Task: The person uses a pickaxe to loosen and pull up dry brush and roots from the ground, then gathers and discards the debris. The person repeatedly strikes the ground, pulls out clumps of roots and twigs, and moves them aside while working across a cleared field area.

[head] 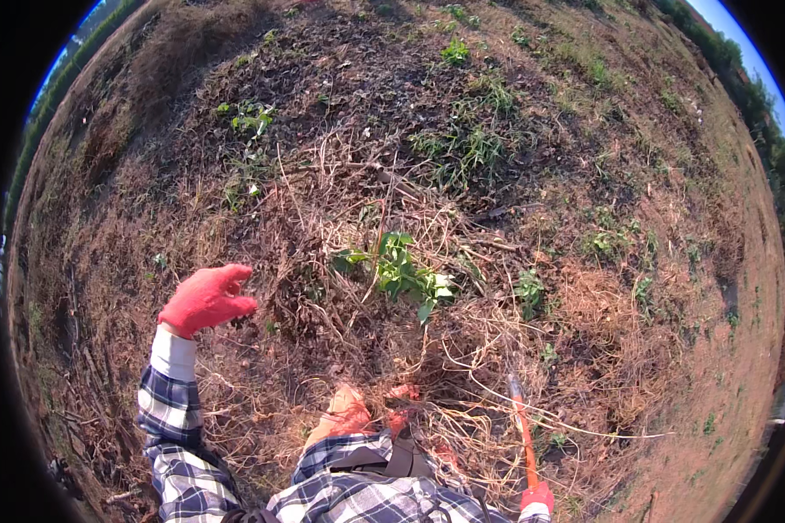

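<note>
My left hand (208,301), in a red work glove, hovers over the dry ground at the left. Its thumb and fingers are apart, and nothing shows between them. At the lower right, my right hand (538,497), gloved in red too, grips the lower end of a tool's orange handle (527,444). The metal end of that tool (514,386) points away from me among dry stalks; its full shape cannot be made out. Before me, a leafy green plant (402,271) stands amid a heap of pale, dry vines (425,225).
A thicker stick (396,183) lies across the heap's far side. Green grass tufts (474,153) and small weeds (252,119) grow farther off. Long dry stems (484,431) tangle close to my legs. A browned brush pile (176,52) rises at the upper left.
</note>
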Action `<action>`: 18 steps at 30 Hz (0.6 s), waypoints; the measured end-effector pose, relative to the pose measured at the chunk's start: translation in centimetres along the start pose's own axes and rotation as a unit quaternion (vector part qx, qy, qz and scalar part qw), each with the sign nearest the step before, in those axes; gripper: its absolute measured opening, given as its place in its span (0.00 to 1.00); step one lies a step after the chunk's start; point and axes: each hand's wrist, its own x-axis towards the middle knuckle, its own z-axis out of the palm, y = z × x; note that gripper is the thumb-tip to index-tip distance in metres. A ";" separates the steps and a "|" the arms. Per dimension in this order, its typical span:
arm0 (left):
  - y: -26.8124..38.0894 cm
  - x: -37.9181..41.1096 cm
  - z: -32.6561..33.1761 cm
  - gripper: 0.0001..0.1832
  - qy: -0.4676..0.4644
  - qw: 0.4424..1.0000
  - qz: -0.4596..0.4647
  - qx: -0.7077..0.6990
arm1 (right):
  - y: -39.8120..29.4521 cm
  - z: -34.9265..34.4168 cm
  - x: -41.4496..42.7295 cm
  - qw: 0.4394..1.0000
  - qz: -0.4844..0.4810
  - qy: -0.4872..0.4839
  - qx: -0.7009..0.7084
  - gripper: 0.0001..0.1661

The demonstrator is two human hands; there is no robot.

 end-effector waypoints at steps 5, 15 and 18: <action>3.7 9.1 -7.1 0.18 0.323 0.904 0.220 -0.172 | -1.1 -1.3 -1.5 0.998 0.027 -0.050 0.020 0.13; -2.8 29.4 3.0 0.29 -0.204 0.960 -0.046 -0.188 | 5.8 2.1 -5.0 0.967 0.089 -0.234 0.055 0.20; -7.1 28.2 5.6 0.12 -0.091 0.978 -0.109 -0.151 | 3.0 0.6 -5.9 0.946 0.136 -0.285 0.071 0.21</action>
